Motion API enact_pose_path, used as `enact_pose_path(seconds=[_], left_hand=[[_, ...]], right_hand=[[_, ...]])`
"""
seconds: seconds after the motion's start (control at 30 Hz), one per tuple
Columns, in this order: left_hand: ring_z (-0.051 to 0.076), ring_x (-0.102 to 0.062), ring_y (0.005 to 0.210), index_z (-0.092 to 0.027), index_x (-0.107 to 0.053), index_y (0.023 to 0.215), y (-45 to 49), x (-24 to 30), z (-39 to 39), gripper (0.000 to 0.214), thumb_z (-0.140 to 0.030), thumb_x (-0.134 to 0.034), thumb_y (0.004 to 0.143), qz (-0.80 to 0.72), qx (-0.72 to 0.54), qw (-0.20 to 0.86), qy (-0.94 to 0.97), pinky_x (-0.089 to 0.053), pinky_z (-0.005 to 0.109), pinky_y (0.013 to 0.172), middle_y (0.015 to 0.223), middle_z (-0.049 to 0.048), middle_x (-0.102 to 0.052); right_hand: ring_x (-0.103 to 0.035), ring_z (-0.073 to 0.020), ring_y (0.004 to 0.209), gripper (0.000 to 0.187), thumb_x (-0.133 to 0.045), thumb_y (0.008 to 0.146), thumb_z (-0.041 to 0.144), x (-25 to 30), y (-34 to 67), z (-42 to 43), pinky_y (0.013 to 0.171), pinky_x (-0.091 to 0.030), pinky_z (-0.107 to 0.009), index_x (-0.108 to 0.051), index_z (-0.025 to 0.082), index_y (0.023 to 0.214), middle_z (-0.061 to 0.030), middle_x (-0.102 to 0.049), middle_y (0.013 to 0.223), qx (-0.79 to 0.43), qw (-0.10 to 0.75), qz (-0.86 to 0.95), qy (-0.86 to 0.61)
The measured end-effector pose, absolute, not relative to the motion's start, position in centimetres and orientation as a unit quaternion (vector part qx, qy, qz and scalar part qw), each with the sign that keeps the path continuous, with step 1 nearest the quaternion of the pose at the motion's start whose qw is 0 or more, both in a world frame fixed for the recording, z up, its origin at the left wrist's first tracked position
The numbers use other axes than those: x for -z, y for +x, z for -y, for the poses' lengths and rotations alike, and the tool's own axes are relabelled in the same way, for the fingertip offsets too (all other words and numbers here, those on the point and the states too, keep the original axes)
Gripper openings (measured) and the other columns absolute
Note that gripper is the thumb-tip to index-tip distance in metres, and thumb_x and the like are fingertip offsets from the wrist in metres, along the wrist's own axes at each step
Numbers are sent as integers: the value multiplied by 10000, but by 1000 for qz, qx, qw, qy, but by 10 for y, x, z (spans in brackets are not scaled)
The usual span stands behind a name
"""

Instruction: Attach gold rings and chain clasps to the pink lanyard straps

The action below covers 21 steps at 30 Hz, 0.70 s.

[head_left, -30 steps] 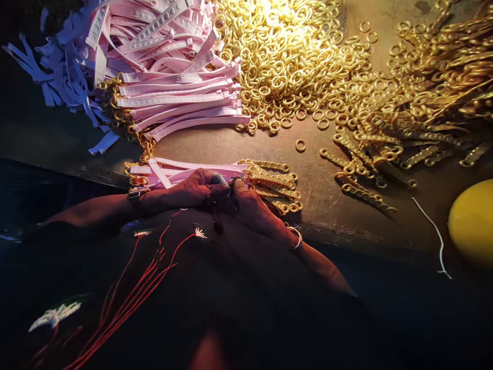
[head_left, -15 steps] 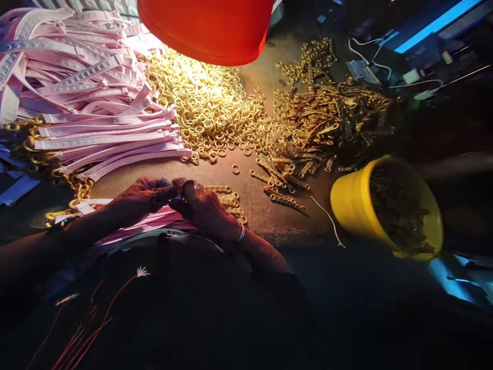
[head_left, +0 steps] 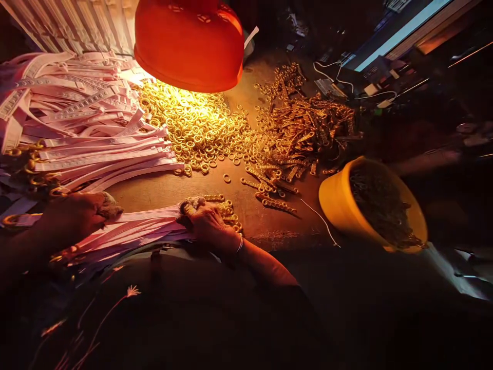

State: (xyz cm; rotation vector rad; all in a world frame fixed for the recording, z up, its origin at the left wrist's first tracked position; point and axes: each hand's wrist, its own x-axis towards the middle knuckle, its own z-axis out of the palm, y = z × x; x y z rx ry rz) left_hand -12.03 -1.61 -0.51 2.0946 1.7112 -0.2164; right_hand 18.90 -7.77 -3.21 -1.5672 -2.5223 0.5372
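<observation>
A pink strap (head_left: 146,216) stretches between my hands, lying over a bundle of more pink straps (head_left: 131,234). My left hand (head_left: 79,216) is closed around its left part, with cloth-like wrapping on the fingertips. Left of that hand, a strap end with a gold ring (head_left: 11,221) sticks out. At the other end, the covered fingers of my right hand (head_left: 210,221) are closed on the strap; the exact pinch is hidden. Just beyond the right hand lie several gold braided pieces (head_left: 231,209) with ring ends.
Behind are a pile of pink straps (head_left: 84,103), loose gold rings (head_left: 200,133) and a heap of gold braided pieces (head_left: 304,123). A red lamp shade (head_left: 188,51) hangs low over them. A tilted yellow bucket (head_left: 335,198) and white string (head_left: 319,218) are on the right.
My hands were close together at the middle; my left hand has moved left, drawing the strap out flat. The right hand has hardly moved. The view has shifted, showing more of the lamp.
</observation>
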Motion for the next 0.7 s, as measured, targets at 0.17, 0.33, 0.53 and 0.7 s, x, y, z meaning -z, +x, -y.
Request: enact_pose_path(seconds=[0.17, 0.33, 0.53, 0.7], left_hand=[[248, -575, 809, -162, -686, 847, -101, 16, 50, 323, -374, -441, 851, -545, 146, 150, 812, -371, 320, 712, 837, 116, -678], [237, -584, 889, -144, -672, 999, -78, 13, 17, 277, -254, -482, 831, -557, 40, 142, 817, -428, 328, 780, 933, 122, -664], [192, -564, 906, -60, -624, 948, -40, 6, -44, 218, -134, -428, 886, -562, -76, 125, 814, -411, 315, 854, 945, 128, -638], [91, -526, 755, -95, -550, 765, -33, 3, -61, 289, -80, -303, 914, -540, -87, 267, 793, -376, 205, 728, 752, 20, -588]], right_hand=[[-556, -231, 989, 333, -531, 940, 437, 43, 205, 74, 874, -414, -352, -681, 164, 1060, -133, -652, 1071, -152, 146, 844, -493], [-590, -206, 835, 285, -483, 938, 276, 62, 264, 26, 774, -429, -308, -670, 96, 1056, -146, -672, 913, -100, 110, 756, -638], [-619, -243, 739, 338, -502, 879, 189, 75, 329, -12, 640, -350, -310, -589, 49, 1173, -205, -660, 848, -33, -102, 610, -785], [-632, -271, 801, 400, -536, 896, 311, 76, 345, -14, 655, -342, -318, -561, 81, 1223, -211, -656, 888, -17, -133, 603, -786]])
